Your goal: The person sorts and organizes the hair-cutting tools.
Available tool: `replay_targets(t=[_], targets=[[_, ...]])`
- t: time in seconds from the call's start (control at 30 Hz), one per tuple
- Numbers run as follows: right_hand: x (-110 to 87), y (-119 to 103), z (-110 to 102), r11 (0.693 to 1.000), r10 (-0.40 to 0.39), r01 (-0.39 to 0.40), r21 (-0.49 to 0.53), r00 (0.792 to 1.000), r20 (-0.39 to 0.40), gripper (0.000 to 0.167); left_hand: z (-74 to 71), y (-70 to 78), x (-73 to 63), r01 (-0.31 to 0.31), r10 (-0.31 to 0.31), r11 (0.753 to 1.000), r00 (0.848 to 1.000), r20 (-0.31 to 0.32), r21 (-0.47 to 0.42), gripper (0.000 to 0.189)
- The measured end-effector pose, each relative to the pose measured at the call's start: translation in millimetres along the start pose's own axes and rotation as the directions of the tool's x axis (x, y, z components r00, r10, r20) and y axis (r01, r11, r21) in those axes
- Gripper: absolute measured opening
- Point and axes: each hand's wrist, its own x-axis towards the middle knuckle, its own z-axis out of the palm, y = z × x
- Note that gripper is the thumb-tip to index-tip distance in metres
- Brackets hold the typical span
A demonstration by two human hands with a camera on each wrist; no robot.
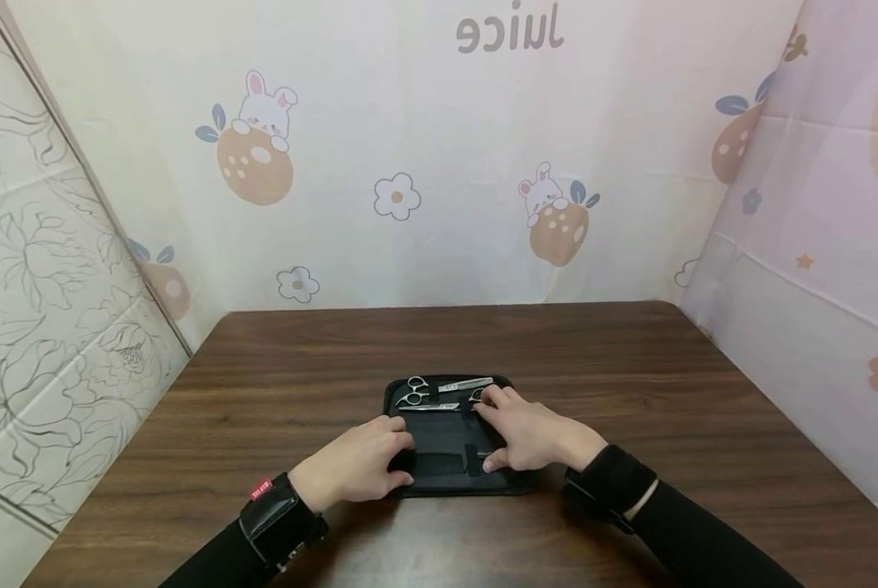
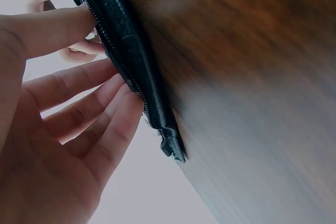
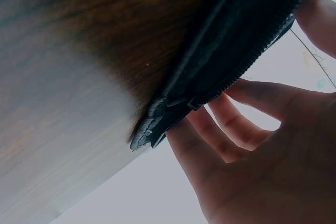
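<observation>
A black zippered case (image 1: pixel 434 422) lies opened flat on the table. Thinning scissors (image 1: pixel 470 384) with a toothed blade lie along its far side. A second pair of scissors (image 1: pixel 433 407) lies just in front of them, its handle end partly under my right fingers. My left hand (image 1: pixel 361 459) rests at the case's left edge, with fingertips and thumb touching the inner side of the zipper rim (image 2: pixel 128 56). Over the right side, my right hand (image 1: pixel 530 429) is spread, fingers by the scissors' handle and thumb near a small strap (image 1: pixel 472 460). Its fingertips meet the zipper edge (image 3: pixel 252 59).
The brown wooden table (image 1: pixel 321 351) reaches back to a patterned curtain (image 1: pixel 394 106). More curtain (image 1: pixel 813 212) hangs along the right, and a flower-line panel (image 1: pixel 49 269) stands at the left. Both wrists wear black bands (image 1: pixel 280 523) over dark sleeves.
</observation>
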Motion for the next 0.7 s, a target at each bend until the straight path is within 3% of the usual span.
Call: replay_targets(t=[0.7], targets=[[1.5, -1.4, -1.8, 1.000, 0.030, -0.030, 0.000, 1.000, 0.007, 0.080, -2.7, -0.1, -0.4, -0.013, 0.013, 1.000, 1.000, -0.004, -0.028, 0.023]])
